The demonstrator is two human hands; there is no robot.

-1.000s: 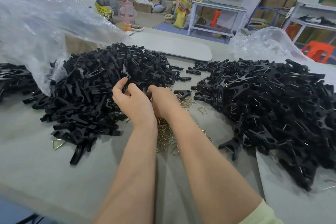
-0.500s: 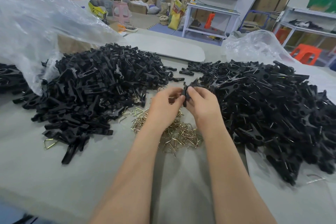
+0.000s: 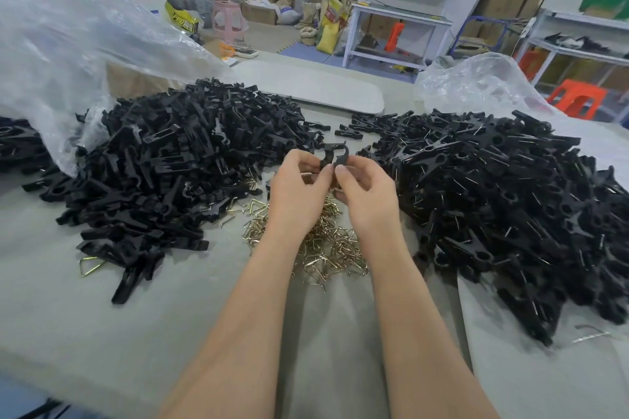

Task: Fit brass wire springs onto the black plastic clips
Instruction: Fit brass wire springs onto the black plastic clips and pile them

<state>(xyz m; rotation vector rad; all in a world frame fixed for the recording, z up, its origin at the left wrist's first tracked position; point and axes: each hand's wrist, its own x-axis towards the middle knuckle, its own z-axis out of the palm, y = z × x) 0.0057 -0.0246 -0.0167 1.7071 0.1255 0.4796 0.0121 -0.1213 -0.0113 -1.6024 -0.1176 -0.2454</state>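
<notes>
The black plastic clip [image 3: 335, 156] sits in the centre of the frame, raised above the table [image 3: 68, 316], its hooked ends pointing away from the camera. The left hand [image 3: 299, 187] and the right hand [image 3: 366, 194] both pinch its lower part, each grip narrow, with thumb and fingertips closed on the plastic. Whether a spring is in the fingers I cannot tell; none shows there.

The likely trouble lies in that small pinch. If the plastic twists or slides between the fingertips, the wire would probably seat crooked or snap free.

Directly below, the heap of brass wire springs [image 3: 326, 241] looks tangled, so lifting one may drag several along. The pile of bare clips [image 3: 177, 163] at the left and the pile with glinting wire [image 3: 493, 197] at the right lie close on either side. A dropped piece could land in the wrong pile and go unnoticed.
</notes>
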